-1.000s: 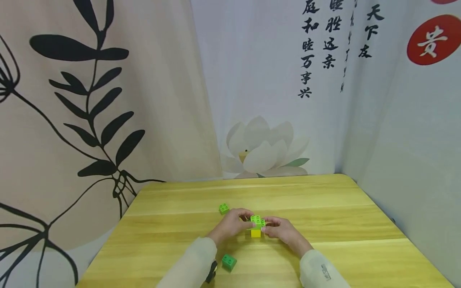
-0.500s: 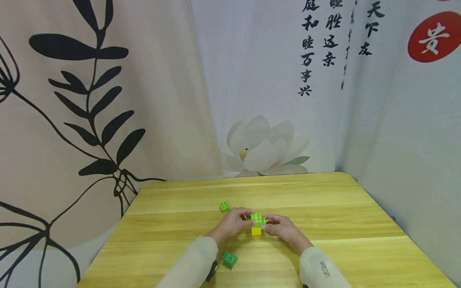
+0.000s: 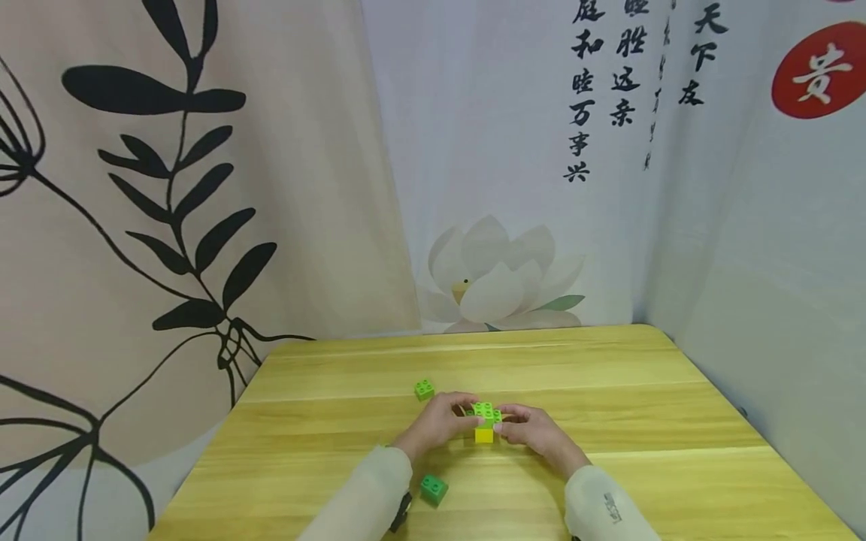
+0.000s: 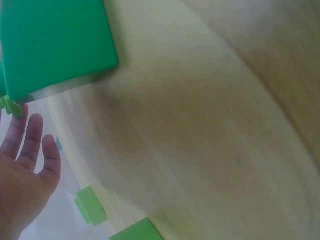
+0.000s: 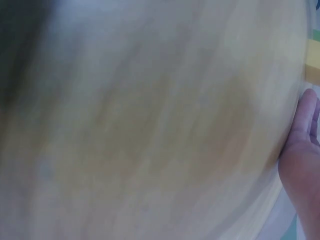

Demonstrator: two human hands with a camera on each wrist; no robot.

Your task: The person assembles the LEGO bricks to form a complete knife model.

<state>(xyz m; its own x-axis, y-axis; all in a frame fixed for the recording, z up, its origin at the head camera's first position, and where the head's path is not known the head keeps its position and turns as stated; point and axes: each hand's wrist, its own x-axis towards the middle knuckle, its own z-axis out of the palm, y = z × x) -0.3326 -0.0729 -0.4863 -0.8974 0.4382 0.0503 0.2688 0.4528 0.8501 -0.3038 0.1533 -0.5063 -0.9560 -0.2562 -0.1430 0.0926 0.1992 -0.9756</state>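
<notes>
A small stack of toy building bricks stands mid-table in the head view, light green bricks (image 3: pixel 485 413) above a yellow brick (image 3: pixel 483 436). From the left, my left hand (image 3: pixel 443 422) pinches the light green part, thumb in front and fingers behind. My right hand (image 3: pixel 534 434) pinches the stack's right side, thumb toward me. Its far fingers are partly hidden. In the left wrist view, fingertips of the left hand (image 4: pixel 25 170) meet a light green piece at the frame's left. At the right wrist view's edge, the right hand (image 5: pixel 300 135) lies just below the yellow brick (image 5: pixel 313 55).
A darker green brick (image 3: pixel 434 490) lies near my left forearm and looms large in the left wrist view. Beyond the left hand sits another light green brick (image 3: pixel 424 389). The wooden table (image 3: pixel 609 376) ends at a printed curtain (image 3: pixel 325 188).
Both hands keep their hold on the brick stack throughout. The head view shifts slightly, and the loose bricks stay where they lie on the table.
</notes>
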